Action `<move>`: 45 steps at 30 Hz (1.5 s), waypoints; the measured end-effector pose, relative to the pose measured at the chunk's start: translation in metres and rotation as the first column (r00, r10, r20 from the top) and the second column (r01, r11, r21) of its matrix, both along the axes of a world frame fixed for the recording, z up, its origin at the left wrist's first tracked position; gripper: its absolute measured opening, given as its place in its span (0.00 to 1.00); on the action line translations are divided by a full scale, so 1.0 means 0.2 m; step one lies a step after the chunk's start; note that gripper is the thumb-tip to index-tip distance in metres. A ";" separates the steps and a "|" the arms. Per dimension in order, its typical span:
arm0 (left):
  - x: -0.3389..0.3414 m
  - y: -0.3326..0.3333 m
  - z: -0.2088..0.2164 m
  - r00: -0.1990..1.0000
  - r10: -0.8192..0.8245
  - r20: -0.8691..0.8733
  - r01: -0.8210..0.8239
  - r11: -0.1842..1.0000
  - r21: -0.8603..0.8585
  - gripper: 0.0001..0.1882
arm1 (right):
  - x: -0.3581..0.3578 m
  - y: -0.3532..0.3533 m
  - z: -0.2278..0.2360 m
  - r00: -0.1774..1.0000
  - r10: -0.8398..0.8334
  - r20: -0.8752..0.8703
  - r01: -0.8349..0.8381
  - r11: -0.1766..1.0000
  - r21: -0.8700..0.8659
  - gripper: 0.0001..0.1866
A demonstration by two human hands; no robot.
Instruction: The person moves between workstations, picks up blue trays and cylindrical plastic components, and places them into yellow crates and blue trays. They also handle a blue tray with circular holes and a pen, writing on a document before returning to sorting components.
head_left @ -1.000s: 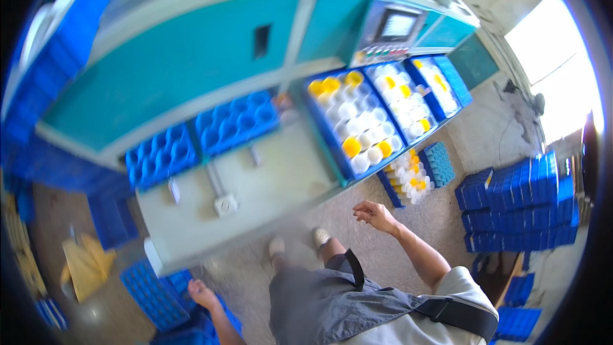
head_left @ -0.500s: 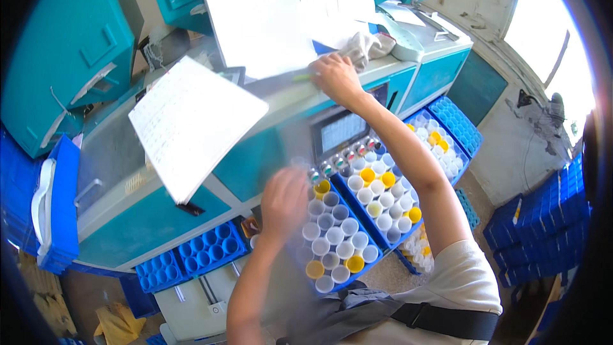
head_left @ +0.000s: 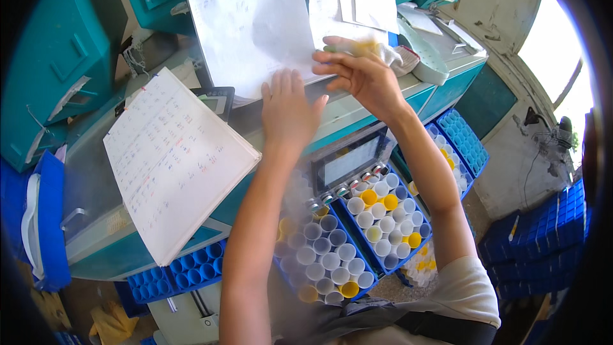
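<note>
My left hand lies with fingers stretched out at the lower edge of a large white sheet with faint writing, propped on the counter. To its right, my right hand is raised with fingers loosely bent. A motion-blurred yellow-green pen shows at its fingers; the exact grip is unclear. Just beyond that hand lies a whitish cloth. A thick stack of handwritten sheets leans at the left, near a dark flat device.
Below my arms is a screen panel with a row of buttons. Blue trays hold white and yellow cups. More papers stand behind. Blue crates are stacked at the right; empty blue racks sit lower left.
My left hand has moved up from beside the screen panel onto the large sheet. My right hand has shifted slightly right, its fingers more spread, and the pen has swung around.
</note>
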State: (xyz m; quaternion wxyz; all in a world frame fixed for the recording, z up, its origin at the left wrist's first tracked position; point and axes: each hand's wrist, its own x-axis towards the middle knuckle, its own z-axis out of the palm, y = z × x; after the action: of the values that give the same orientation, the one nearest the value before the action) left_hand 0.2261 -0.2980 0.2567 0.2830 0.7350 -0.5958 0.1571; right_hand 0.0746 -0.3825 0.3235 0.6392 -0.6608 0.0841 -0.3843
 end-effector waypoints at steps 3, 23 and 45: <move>0.02 -0.01 0.01 1.000 -0.004 -0.020 0.004 1.000 0.022 0.39 | 0.17 -0.05 -0.03 0.985 -0.157 -0.067 0.139 0.965 -0.222 0.19; 0.02 -0.04 -0.03 1.000 0.007 0.017 -0.004 0.986 -0.166 0.23 | 0.48 -0.21 -0.19 0.749 -0.655 -0.102 0.555 0.704 -0.444 0.14; 0.01 -0.04 -0.02 1.000 0.011 0.015 -0.008 0.986 -0.164 0.21 | 0.48 -0.22 -0.19 0.721 -0.692 -0.044 0.558 0.617 -0.555 0.13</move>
State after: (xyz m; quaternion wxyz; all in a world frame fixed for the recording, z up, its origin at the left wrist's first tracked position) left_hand 0.2291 -0.3054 0.2518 0.3373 0.7108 -0.5795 0.2126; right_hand 0.1706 -0.4258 0.2851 0.2505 -0.7748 0.2881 -0.5040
